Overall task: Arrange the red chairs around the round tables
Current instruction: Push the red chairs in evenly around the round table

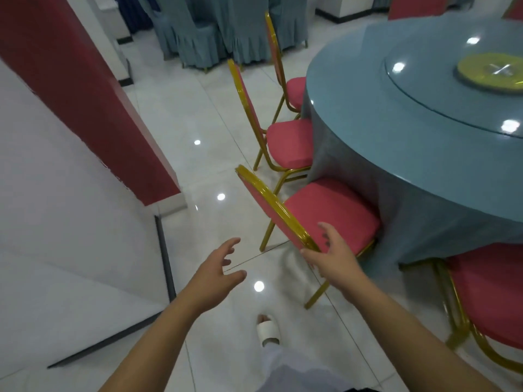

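Our round bench (410, 154), draped in blue-grey cloth, fills the right side. A red-and-white wall corner (93, 114) juts in on the left, leaving an aisle of tiled floor (181, 114) between them. Grey-covered chairs (198, 38) crowd the far end. Three red chairs (288, 145) line the bench's left edge, with a fourth at lower right. Our right hand (334, 250), fingers spread, is at the gold back frame of the nearest chair (331, 210); we cannot tell if it touches. Our left hand (218, 275) hangs open over the floor, holding nothing. A white slipper (267, 331) shows below.
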Available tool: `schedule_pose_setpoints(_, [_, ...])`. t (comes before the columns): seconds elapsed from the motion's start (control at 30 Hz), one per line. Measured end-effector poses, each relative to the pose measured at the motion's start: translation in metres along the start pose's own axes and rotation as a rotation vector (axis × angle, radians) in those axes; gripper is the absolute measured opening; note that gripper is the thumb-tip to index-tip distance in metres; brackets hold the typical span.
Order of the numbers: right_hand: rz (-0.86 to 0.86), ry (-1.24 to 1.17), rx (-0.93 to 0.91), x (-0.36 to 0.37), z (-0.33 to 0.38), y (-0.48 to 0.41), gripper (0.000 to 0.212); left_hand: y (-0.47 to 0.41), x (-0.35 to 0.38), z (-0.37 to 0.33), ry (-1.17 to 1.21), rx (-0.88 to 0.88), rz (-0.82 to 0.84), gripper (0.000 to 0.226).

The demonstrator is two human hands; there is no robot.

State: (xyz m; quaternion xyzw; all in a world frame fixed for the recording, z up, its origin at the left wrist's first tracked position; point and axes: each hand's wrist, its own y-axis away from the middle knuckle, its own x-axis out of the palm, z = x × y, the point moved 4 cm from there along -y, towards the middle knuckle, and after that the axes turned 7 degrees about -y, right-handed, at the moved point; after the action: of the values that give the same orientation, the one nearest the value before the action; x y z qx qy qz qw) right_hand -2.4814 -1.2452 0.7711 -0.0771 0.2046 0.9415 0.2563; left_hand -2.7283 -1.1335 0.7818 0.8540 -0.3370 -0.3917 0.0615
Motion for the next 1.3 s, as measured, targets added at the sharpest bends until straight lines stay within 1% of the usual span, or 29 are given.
schedule_pose_setpoints(0.07, [0.019,0.041,0.029,0.018,0.009,-0.031,0.084,-0.032,-0.02,-0.003,-0.055,0.003,0.049,0.069])
schedule_pose_setpoints(0.1, [0.051,0.057,0.04,0.028,0.012,-0.044,0.081,-0.048,-0.03,-0.004,-0.082,0.003,0.068,0.07])
schedule_pose_setpoints(0.17, [0.124,0.112,0.046,0.047,0.019,-0.067,0.064,-0.077,-0.048,-0.007,-0.105,0.027,0.086,0.071])
schedule_pose_setpoints(0.2, [0.142,0.174,0.044,0.054,0.022,-0.076,0.059,-0.09,-0.056,-0.008,-0.105,0.042,0.089,0.071])
schedule_pose_setpoints(0.3, [0.108,0.343,0.055,0.063,0.027,-0.099,0.056,-0.124,-0.074,-0.004,-0.097,0.07,0.08,0.071])
schedule_pose_setpoints(0.43, [0.054,0.436,0.123,0.065,0.027,-0.108,0.053,-0.173,-0.081,-0.009,-0.182,0.144,0.151,0.082])
schedule_pose_setpoints(0.53, [-0.017,0.475,0.146,0.065,0.024,-0.103,0.038,-0.222,-0.08,-0.023,-0.353,0.25,0.17,0.094])
schedule_pose_setpoints(0.6, [-0.079,0.47,0.174,0.067,0.022,-0.1,0.028,-0.253,-0.077,-0.033,-0.543,0.329,0.194,0.097])
schedule_pose_setpoints(0.67, [-0.135,0.46,0.2,0.068,0.024,-0.097,0.017,-0.279,-0.076,-0.039,-0.779,0.407,0.22,0.092])
schedule_pose_setpoints(0.7, [-0.161,0.468,0.215,0.07,0.026,-0.095,0.011,-0.288,-0.077,-0.041,-0.875,0.455,0.233,0.087])
schedule_pose_setpoints(0.73, [-0.181,0.475,0.23,0.071,0.028,-0.092,0.009,-0.295,-0.078,-0.042,-0.929,0.507,0.249,0.079])
schedule_pose_setpoints(0.83, [-0.224,0.469,0.289,0.082,0.031,-0.083,0.016,-0.303,-0.085,-0.04,-0.949,0.692,0.284,0.041])
schedule_pose_setpoints(0.87, [-0.231,0.473,0.312,0.089,0.032,-0.078,0.014,-0.303,-0.087,-0.036,-0.958,0.738,0.296,0.034])
schedule_pose_setpoints(0.9, [-0.228,0.479,0.329,0.097,0.032,-0.072,0.01,-0.303,-0.089,-0.03,-0.963,0.773,0.316,0.032])
schedule_pose_setpoints(0.93, [-0.222,0.48,0.345,0.107,0.032,-0.066,0.014,-0.302,-0.091,-0.022,-0.967,0.8,0.348,0.033])
schedule_pose_setpoints(1.03, [-0.222,0.463,0.387,0.142,0.032,-0.043,0.044,-0.299,-0.098,0.008,-0.991,0.818,0.479,0.043])
schedule_pose_setpoints(1.1, [-0.234,0.472,0.389,0.166,0.03,-0.029,0.057,-0.291,-0.104,0.027,-1.022,0.86,0.548,0.049])
schedule_pose_setpoints(1.2, [-0.254,0.466,0.395,0.198,0.021,-0.01,0.065,-0.277,-0.114,0.052,-1.014,0.915,0.586,0.052])
schedule_pose_setpoints(1.3, [-0.288,0.475,0.388,0.209,0.017,0.006,0.065,-0.269,-0.115,0.058,-1.015,0.974,0.592,0.05])
